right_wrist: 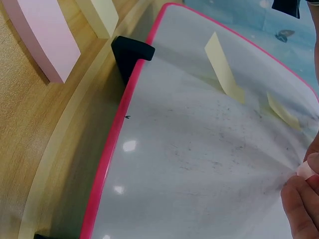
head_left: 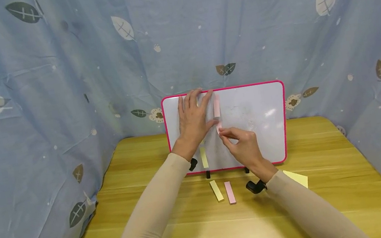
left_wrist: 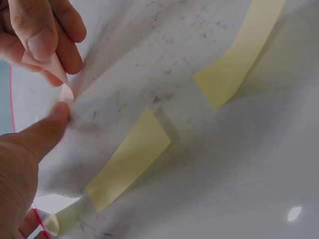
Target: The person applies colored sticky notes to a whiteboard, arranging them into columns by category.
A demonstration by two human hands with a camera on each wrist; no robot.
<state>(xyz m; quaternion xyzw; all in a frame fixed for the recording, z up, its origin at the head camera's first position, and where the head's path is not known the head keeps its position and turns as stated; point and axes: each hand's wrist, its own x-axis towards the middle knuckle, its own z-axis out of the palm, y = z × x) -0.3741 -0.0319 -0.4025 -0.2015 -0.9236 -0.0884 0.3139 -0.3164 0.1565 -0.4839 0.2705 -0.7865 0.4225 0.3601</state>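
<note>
Pink paper strip (head_left: 218, 125) curls near the middle of the board (head_left: 262, 124), its lower end pinched in the right hand's (head_left: 245, 145) grip. The left hand (head_left: 191, 121) has its grip relaxed, fingers spread over the board's upper left, thumb touching the strip. Another pink strip (head_left: 216, 105) sits nearer the board's top edge; yellow strips (left_wrist: 129, 162) line its left part. Yellow pad (head_left: 217, 191) and pink pad (head_left: 230, 192) lie before the board on the worktop (head_left: 189, 231).

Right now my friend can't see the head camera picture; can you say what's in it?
A person's right hand pinches a pink strip at a pink-edged whiteboard, the left hand spread beside it. Another pink strip sticks just above, and a yellow strip lower left. In front, a yellow block and a pink block lie on a wooden table.
</note>
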